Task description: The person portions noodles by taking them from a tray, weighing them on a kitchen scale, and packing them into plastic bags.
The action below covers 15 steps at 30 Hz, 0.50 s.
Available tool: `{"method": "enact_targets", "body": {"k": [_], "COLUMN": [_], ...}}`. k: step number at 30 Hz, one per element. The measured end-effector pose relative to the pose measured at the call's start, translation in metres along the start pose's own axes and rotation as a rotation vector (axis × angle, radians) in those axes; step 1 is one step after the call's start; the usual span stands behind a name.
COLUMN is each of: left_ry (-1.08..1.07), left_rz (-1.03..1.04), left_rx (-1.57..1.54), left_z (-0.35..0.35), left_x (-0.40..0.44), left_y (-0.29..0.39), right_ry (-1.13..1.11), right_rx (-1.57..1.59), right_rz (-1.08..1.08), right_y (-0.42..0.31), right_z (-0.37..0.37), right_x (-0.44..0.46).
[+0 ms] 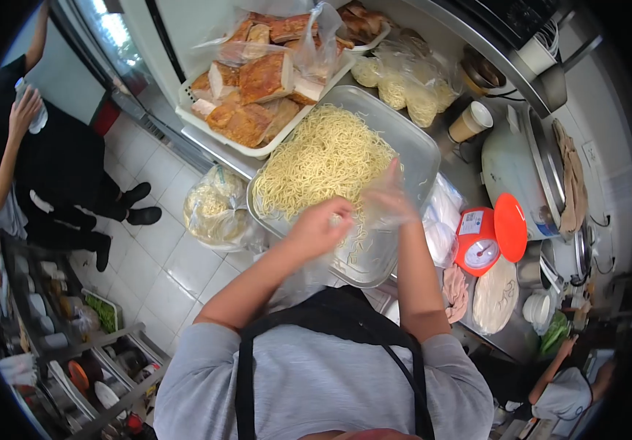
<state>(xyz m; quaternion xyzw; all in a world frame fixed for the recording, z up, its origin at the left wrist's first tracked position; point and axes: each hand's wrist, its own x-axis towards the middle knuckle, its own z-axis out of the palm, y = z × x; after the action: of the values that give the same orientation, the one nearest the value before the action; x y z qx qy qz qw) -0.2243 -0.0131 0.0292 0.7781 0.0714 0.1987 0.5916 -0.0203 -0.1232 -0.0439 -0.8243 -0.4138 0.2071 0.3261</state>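
Yellow noodles (331, 158) occupy the far-left portion of the clear plastic tub (420, 158). Left hand (322, 229): fingers curled closed above the tub's near side; contents unclear. Right hand (389, 199): blurred, above the noodles' right edge; grip cannot be determined. Red dial scale (477, 238): right of the tub. Meat slabs (257, 81): far left, in a white basket (261, 152).

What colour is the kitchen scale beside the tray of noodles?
The scale is bright red-orange, seen in the head view.

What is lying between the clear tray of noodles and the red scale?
Between the clear tray and the red scale lie some whitish plastic bags. The head view shows this; their contents I cannot tell.
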Motion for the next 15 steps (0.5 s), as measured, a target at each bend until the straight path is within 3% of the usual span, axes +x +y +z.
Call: {"method": "enact_targets", "body": {"k": [4, 6, 8, 11, 14, 15], "left_ry": [0.253, 0.279, 0.27, 0.254, 0.272, 0.278], "left_rz": [-0.063, -0.144, -0.166, -0.152, -0.103, -0.088], "left_rx": [-0.143, -0.165, -0.094, -0.141, -0.238, -0.268], "left_z": [-0.047, -0.061, -0.07, -0.08, -0.09, -0.092], "left_x": [-0.001, -0.001, 0.001, 0.003, 0.012, 0.016], "left_y": [-0.048, -0.047, -0.051, -0.051, -0.041, -0.04], "right_ry": [0.423, 0.379, 0.1, 0.261, 0.245, 0.275], "right_rx": [-0.763, -0.867, -0.675, -0.585, -0.429, -0.295], "right_rz": [-0.012, 0.014, 0.064, -0.08, 0.065, 0.059], "right_y": [-0.045, -0.051, -0.054, -0.049, -0.025, -0.056], "right_z": [0.049, 0.05, 0.043, 0.019, -0.024, -0.045], "right_x": [0.018, 0.027, 0.039, 0.024, 0.044, 0.034]}}
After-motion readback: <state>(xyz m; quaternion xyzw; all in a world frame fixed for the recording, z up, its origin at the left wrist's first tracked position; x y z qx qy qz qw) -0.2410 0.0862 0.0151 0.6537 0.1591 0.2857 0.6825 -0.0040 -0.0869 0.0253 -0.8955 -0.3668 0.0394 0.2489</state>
